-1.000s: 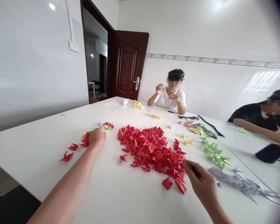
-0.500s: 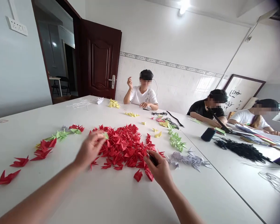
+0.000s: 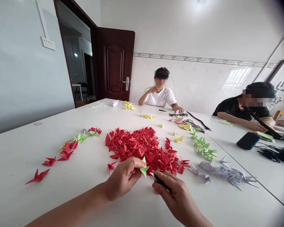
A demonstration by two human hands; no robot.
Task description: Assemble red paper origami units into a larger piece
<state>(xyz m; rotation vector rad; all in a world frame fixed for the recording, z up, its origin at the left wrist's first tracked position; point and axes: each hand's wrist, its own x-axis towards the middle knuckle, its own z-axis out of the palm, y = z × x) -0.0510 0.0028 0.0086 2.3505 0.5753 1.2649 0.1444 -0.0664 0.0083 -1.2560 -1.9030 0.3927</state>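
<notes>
Left fingers (image 3: 137, 163) bent around green paper (image 3: 144, 171)

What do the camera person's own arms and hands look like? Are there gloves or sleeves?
No gloves! The left hand and right hand are both bare. No sleeves show on the left forearm or right forearm either. I see no watch, bracelet, cable or markings.

white wall (image 3: 191, 34), patterned border (image 3: 198, 59) | dark-red door (image 3: 115, 63) open | socket strip (image 3: 47, 43) on left-side wall (image 3: 21, 82) | white table (image 3: 14, 164)
</notes>
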